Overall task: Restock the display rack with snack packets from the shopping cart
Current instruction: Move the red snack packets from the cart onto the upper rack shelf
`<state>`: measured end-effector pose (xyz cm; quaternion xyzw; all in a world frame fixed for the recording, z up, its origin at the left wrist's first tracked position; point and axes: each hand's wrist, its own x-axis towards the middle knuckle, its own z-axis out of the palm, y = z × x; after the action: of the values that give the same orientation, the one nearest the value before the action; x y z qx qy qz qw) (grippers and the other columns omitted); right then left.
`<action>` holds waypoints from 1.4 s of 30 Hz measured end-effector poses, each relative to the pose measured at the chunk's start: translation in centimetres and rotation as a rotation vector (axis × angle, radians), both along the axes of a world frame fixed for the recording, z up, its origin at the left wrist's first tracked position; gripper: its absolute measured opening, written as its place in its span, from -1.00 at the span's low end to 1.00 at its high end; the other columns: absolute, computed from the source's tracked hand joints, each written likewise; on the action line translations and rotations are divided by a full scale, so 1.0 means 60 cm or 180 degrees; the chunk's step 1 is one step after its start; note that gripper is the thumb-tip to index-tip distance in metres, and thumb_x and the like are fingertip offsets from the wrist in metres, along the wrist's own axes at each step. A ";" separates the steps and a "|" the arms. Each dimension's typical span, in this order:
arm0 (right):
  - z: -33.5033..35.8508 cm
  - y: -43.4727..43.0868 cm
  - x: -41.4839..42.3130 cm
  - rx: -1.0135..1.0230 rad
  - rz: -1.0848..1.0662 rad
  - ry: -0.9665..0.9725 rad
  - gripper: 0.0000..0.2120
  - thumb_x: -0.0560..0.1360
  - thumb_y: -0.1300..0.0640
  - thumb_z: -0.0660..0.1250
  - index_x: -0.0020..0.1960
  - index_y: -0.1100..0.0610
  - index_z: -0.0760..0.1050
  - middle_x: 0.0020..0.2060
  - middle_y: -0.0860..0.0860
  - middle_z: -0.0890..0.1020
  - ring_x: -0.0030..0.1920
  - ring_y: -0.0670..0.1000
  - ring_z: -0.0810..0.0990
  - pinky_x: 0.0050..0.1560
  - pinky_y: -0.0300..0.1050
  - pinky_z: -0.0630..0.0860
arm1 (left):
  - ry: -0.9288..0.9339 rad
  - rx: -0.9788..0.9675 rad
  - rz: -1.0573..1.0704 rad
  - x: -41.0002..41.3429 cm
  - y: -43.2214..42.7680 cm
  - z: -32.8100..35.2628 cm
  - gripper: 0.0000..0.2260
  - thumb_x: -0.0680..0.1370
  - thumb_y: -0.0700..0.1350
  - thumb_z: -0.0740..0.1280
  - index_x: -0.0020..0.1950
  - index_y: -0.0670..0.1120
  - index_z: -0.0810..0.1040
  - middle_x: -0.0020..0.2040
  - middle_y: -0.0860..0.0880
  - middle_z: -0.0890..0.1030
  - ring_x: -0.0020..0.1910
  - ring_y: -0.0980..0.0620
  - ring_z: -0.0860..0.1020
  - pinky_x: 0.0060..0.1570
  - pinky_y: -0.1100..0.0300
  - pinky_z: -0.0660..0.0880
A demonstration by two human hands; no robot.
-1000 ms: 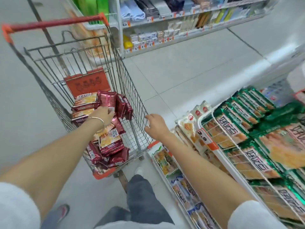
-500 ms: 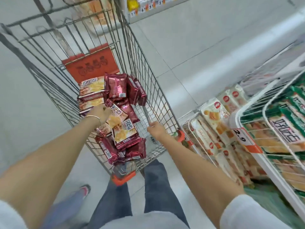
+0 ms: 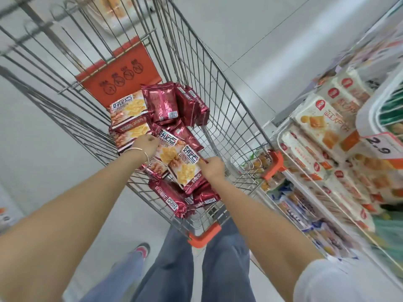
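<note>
A wire shopping cart [image 3: 220, 101] stands in front of me holding several dark red snack packets [image 3: 162, 103] with cracker pictures. Both my hands are inside the basket. My left hand [image 3: 146, 144], with a thin bangle at the wrist, grips one edge of a red packet [image 3: 168, 152] in the middle of the pile. My right hand [image 3: 212, 167] pinches the right edge of another red packet [image 3: 187, 168] lying on top. The white wire display rack [image 3: 290, 149] stands at the right, blurred, filled with white and orange packets.
An orange child-seat flap [image 3: 118, 78] stands at the cart's far end, with orange corner bumpers [image 3: 204, 236] near my legs. A price tag reading 2.9 [image 3: 379, 144] hangs on the rack. Grey floor tiles lie left of the cart.
My right hand left the cart's rim and reached into the basket onto a packet. My left hand stayed in the pile. My view tilted down and closer to the cart.
</note>
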<state>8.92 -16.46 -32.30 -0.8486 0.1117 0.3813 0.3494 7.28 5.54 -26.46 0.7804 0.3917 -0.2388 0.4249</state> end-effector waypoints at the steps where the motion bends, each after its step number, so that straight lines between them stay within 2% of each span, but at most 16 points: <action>1: 0.016 -0.008 0.012 0.0196 -0.0117 -0.0087 -0.70 0.60 0.14 0.33 -0.30 0.15 0.51 -0.49 0.01 0.44 -0.53 -0.05 0.28 -0.49 -0.21 0.25 | -0.0008 -0.0119 0.0073 0.001 0.003 0.001 -0.75 0.66 -0.07 0.22 -0.07 -0.17 0.61 0.02 -0.24 0.68 -0.19 -0.09 0.52 -0.25 0.12 0.36; 4: 0.074 -0.042 0.066 0.0602 -0.0229 -0.0305 -0.83 0.60 0.15 0.35 0.08 0.20 0.67 -0.27 0.09 0.66 -0.51 -0.05 0.33 -0.52 -0.25 0.29 | -0.0031 -0.0333 0.0141 0.015 0.002 0.016 -0.71 0.64 0.08 0.27 -0.03 -0.13 0.58 0.05 -0.24 0.66 -0.15 -0.07 0.52 -0.13 0.10 0.46; 8: 0.150 -0.074 0.139 0.1196 -0.0214 -0.0162 -0.89 0.58 0.17 0.38 0.06 0.15 0.66 -0.10 0.10 0.74 -0.17 0.02 0.67 -0.02 -0.04 0.62 | 0.0247 -0.1024 -0.0090 0.038 -0.029 0.054 -0.32 0.47 0.39 0.32 0.38 -0.09 0.50 0.27 -0.10 0.56 0.23 -0.05 0.52 0.31 -0.04 0.47; 12: 0.164 -0.071 0.156 0.1839 -0.0371 0.0386 -0.86 0.60 0.17 0.34 0.10 0.19 0.62 0.04 0.11 0.72 0.08 0.08 0.70 0.15 -0.05 0.62 | 0.0130 -0.1721 0.0285 0.062 -0.049 0.066 -0.30 0.31 0.24 0.49 0.32 -0.13 0.55 0.08 -0.07 0.67 -0.05 0.01 0.61 -0.03 0.11 0.61; 14: 0.141 -0.070 0.146 0.1925 -0.0616 0.0505 -0.75 0.61 0.10 0.34 0.20 0.22 0.59 0.11 0.10 0.70 0.13 0.08 0.67 0.15 -0.05 0.62 | -0.0058 -0.1362 0.0357 0.067 -0.042 0.057 -0.41 0.36 0.20 0.53 0.25 -0.12 0.56 0.02 -0.07 0.66 -0.19 0.01 0.58 -0.25 0.13 0.60; 16: 0.101 -0.075 0.126 0.1654 -0.1019 0.0609 -0.64 0.61 0.04 0.32 0.30 0.24 0.51 0.15 0.11 0.66 0.12 0.07 0.66 0.06 -0.10 0.64 | -0.0352 -0.0771 0.0425 0.066 -0.014 0.042 -0.49 0.38 0.25 0.51 0.11 -0.08 0.57 0.01 -0.06 0.65 -0.20 -0.01 0.56 -0.20 0.10 0.60; 19: 0.032 -0.070 0.076 0.0340 -0.0909 0.0735 -0.53 0.60 0.05 0.34 0.43 0.25 0.42 0.23 0.13 0.61 -0.13 -0.05 0.63 -0.29 -0.27 0.54 | -0.0392 -0.0245 0.0796 0.054 0.031 0.006 0.13 0.03 0.56 0.45 0.45 -0.05 0.42 0.29 -0.11 0.61 0.20 -0.14 0.60 0.26 -0.12 0.51; 20: 0.012 -0.063 0.056 -0.0062 -0.0670 0.0825 -0.45 0.59 -0.01 0.34 0.49 0.22 0.33 0.28 0.12 0.58 -0.13 -0.04 0.63 -0.35 -0.29 0.49 | -0.0380 -0.0206 0.0838 0.049 0.039 0.001 0.17 0.09 0.54 0.46 0.54 -0.06 0.30 0.39 -0.12 0.53 0.31 -0.17 0.54 0.33 -0.15 0.45; 22: -0.021 -0.041 0.018 -0.0363 -0.0431 0.0931 -0.32 0.57 -0.13 0.34 0.51 0.26 0.26 0.25 0.15 0.57 -0.03 0.06 0.64 -0.25 -0.16 0.60 | -0.0286 -0.0194 0.0762 0.045 0.049 -0.011 0.06 0.25 0.47 0.47 0.57 -0.07 0.23 0.48 -0.11 0.43 0.39 -0.19 0.46 0.38 -0.17 0.39; 24: -0.047 -0.017 -0.012 -0.0343 -0.0353 0.0940 -0.37 0.55 -0.19 0.34 0.35 0.32 0.44 0.03 0.11 0.63 -0.09 0.07 0.63 0.02 -0.04 0.64 | -0.0245 -0.0198 0.0721 0.040 0.043 -0.006 0.06 0.22 0.50 0.45 0.55 -0.05 0.28 0.46 -0.09 0.46 0.36 -0.19 0.49 0.36 -0.18 0.42; 27: -0.066 0.001 -0.026 -0.0364 -0.0191 0.0767 -0.67 0.57 -0.08 0.38 -0.11 0.19 0.47 -0.34 -0.01 0.48 -0.42 -0.06 0.43 -0.32 -0.18 0.47 | -0.0246 -0.0137 0.0705 0.035 0.039 -0.011 -0.35 0.40 0.21 0.43 0.37 -0.12 0.44 0.31 -0.13 0.57 0.21 -0.18 0.57 0.24 -0.15 0.51; 29: -0.061 -0.002 -0.015 -0.0329 -0.0212 0.0740 -0.69 0.53 0.02 0.44 -0.22 0.12 0.38 -0.40 -0.02 0.41 -0.48 -0.08 0.34 -0.45 -0.22 0.34 | -0.0320 -0.0255 0.0841 0.035 0.030 -0.003 -0.62 0.44 0.05 0.36 0.14 -0.15 0.50 0.01 -0.11 0.65 -0.09 -0.09 0.62 -0.02 0.01 0.59; 33: -0.013 -0.030 0.017 0.0028 -0.0512 0.1061 -0.75 0.51 0.14 0.42 0.10 0.23 0.47 -0.19 0.06 0.58 -0.28 -0.01 0.59 -0.33 -0.26 0.53 | -0.0468 -0.0456 0.1022 0.032 0.022 0.014 -0.89 0.53 -0.09 0.29 -0.02 -0.12 0.46 -0.28 -0.06 0.54 -0.39 0.01 0.46 -0.34 0.17 0.44; 37: 0.094 -0.097 0.067 0.1782 -0.1943 0.1958 -0.70 0.46 0.35 0.27 0.18 0.25 0.42 -0.08 0.17 0.67 -0.10 0.11 0.68 -0.05 -0.07 0.66 | -0.0302 -0.0971 0.1331 0.020 0.051 -0.014 -0.40 0.20 -0.08 0.42 0.20 -0.14 0.36 0.15 -0.27 0.59 0.00 -0.19 0.62 0.06 -0.15 0.59; 39: 0.137 -0.117 0.085 0.2265 -0.1913 0.2161 -0.68 0.42 0.35 0.31 0.15 0.18 0.41 0.01 0.18 0.64 0.05 0.16 0.64 0.16 0.03 0.58 | -0.0093 -0.1348 0.1476 0.013 0.065 -0.052 -0.32 0.05 -0.08 0.50 0.15 -0.19 0.49 0.27 -0.24 0.55 0.08 -0.16 0.60 0.13 -0.16 0.52; 42: 0.179 -0.095 0.090 0.2405 -0.1470 0.1925 -0.68 0.43 0.22 0.43 0.15 0.16 0.47 0.06 0.12 0.62 0.16 0.13 0.56 0.39 0.07 0.39 | 0.0007 -0.1869 0.1674 0.008 0.018 0.018 -0.73 0.36 -0.07 0.42 -0.01 -0.15 0.57 0.02 -0.19 0.59 -0.09 -0.10 0.58 0.06 -0.06 0.54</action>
<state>14.30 -22.14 -21.59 -0.4693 0.2461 0.5357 0.6574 7.73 6.65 -25.36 0.4984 0.4937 -0.2245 0.6763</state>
